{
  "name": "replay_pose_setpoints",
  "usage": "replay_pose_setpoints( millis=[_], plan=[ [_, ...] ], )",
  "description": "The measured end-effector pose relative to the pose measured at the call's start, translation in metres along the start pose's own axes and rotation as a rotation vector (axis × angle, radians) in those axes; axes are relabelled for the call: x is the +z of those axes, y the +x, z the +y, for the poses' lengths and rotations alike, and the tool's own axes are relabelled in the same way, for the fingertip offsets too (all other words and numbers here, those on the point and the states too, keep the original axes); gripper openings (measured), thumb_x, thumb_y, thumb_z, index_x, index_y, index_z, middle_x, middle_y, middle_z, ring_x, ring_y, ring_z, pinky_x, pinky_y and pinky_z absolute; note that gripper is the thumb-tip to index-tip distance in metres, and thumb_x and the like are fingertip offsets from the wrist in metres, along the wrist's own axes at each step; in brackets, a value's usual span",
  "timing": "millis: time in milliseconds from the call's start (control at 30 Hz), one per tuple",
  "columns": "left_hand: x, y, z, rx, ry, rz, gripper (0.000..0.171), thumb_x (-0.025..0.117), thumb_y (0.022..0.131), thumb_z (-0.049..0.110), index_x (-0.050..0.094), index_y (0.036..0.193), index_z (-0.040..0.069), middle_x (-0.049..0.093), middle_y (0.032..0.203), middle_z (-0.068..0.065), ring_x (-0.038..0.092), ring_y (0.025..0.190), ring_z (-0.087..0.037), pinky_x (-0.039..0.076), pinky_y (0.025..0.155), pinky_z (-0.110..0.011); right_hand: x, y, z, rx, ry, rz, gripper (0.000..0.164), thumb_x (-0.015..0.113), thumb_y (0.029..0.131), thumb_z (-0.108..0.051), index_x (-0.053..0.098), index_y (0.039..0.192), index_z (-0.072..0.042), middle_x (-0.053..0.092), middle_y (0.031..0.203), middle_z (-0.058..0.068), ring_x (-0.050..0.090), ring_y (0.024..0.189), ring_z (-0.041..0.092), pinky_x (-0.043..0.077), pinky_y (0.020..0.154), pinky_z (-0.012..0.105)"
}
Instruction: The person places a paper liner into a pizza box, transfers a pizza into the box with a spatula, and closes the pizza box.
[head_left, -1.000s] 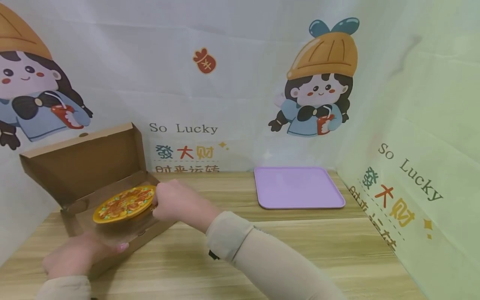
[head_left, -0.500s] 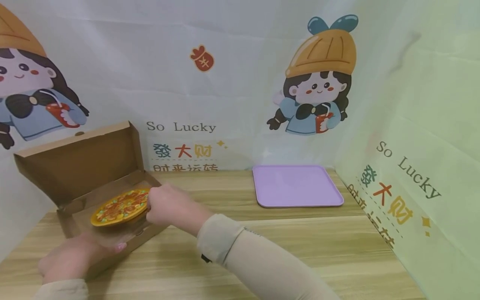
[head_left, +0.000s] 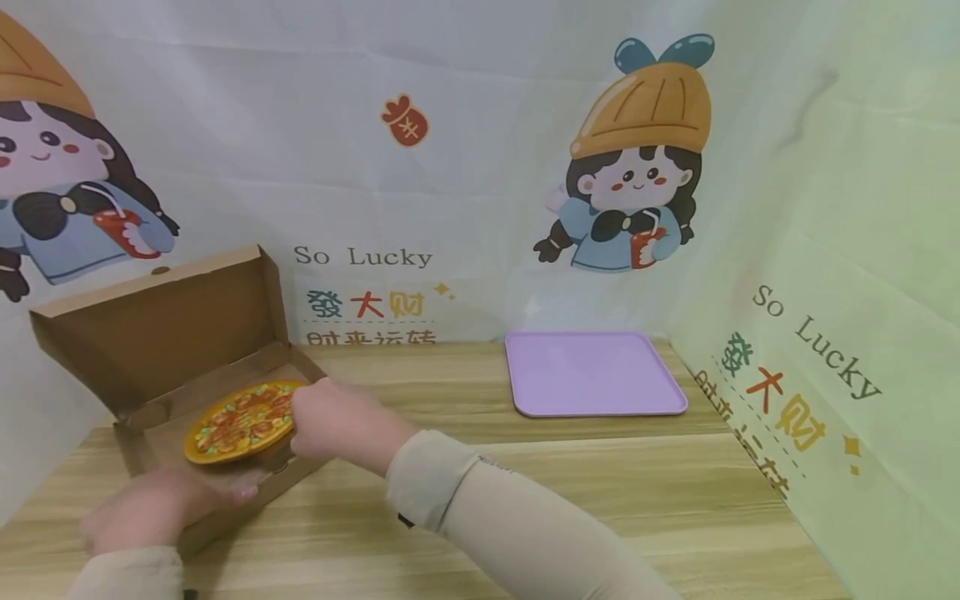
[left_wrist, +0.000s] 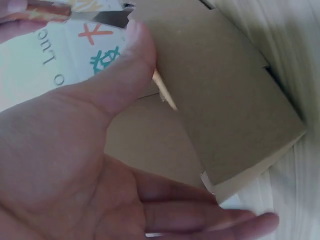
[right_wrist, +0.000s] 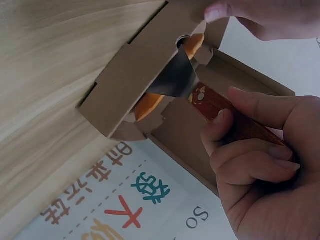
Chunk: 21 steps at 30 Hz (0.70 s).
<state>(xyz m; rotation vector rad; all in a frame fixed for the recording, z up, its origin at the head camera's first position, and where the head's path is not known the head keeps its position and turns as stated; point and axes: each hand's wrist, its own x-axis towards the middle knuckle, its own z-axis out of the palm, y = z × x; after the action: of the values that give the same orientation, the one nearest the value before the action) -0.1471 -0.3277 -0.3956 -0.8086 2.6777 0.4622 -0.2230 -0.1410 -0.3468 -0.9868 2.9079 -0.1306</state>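
Observation:
An open cardboard pizza box [head_left: 165, 333] stands at the left with its lid raised. Inside the box is a round pizza [head_left: 243, 421] with an orange-yellow rim, its right edge partly behind my right hand [head_left: 341, 417]. That hand grips the reddish wooden handle of a metal spatula [right_wrist: 240, 120], as the right wrist view shows. The spatula's blade [right_wrist: 175, 80] reaches over the front wall toward the pizza's rim [right_wrist: 150, 106]; its tip is hidden. My left hand [head_left: 150, 508] rests at the box's near left corner, thumb on the front wall's edge, fingers straight alongside.
A purple tray [head_left: 600, 375] lies on the wood-grain table [head_left: 480, 517] at the back right. Behind and to the right hangs a white printed cloth [head_left: 480, 167] with cartoon figures and lettering.
The pizza has come down inside the box and tilts less than before. My right hand has moved slightly left and down with it. The left hand stays at the box corner.

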Motion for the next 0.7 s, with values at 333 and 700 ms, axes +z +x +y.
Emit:
replay_pose_setpoints(
  millis=[333, 700],
  plan=[
    [-0.003, 0.002, 0.0, 0.03, 0.029, 0.005, 0.137, 0.074, 0.068, 0.091, 0.045, 0.14, -0.023, 0.049, 0.141, -0.05, 0.059, 0.116, -0.06, 0.046, 0.096, -0.069, -0.019, 0.001, -0.006, -0.044, 0.02, 0.01, 0.012, 0.075, 0.092, -0.02, 0.064, 0.089, -0.024, 0.067, 0.084, -0.01, 0.059, 0.066, 0.007, 0.051, 0.052, 0.026],
    [-0.001, 0.003, 0.004, 0.019, 0.044, 0.009, 0.141, 0.073, 0.069, 0.091, 0.04, 0.142, -0.025, 0.047, 0.142, -0.05, 0.058, 0.12, -0.062, 0.045, 0.099, -0.069, -0.048, -0.014, -0.005, -0.013, -0.033, -0.042, 0.011, 0.072, 0.095, -0.021, 0.063, 0.089, -0.025, 0.064, 0.08, -0.009, 0.056, 0.065, 0.008, 0.049, 0.054, 0.027]
  ],
)
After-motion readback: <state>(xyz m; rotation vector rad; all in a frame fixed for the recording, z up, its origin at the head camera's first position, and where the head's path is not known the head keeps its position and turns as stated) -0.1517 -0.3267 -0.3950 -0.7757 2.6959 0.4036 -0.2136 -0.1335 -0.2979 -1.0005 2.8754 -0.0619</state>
